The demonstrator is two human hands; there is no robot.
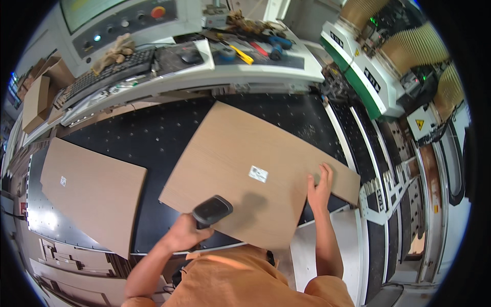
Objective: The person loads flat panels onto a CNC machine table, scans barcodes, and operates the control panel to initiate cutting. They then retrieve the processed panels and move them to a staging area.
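My left hand (185, 233) is wrapped round the handle of a dark barcode scanner (213, 210), whose head is over the near left edge of a wood-grain panel (240, 148). A white label (258, 174) is stuck near the panel's middle, to the right of the scanner. At the panel's right side rests my right hand (319, 189), fingers stretched and thumb apart. Beside that hand a tan board part (345, 181) extends to the right; I cannot tell whether it is a separate piece. Another labelled panel (97, 189) lies to the left.
Both panels lie on a black dotted machine bed (148, 133). Beyond it, a white shelf carries a keyboard (110, 77), gloves (115, 53), a yellow-handled tool (241, 53) and other tools. Machine heads with hoses (368, 71) stand far right, above pale rails. Stacked boards (76, 261) sit near left.
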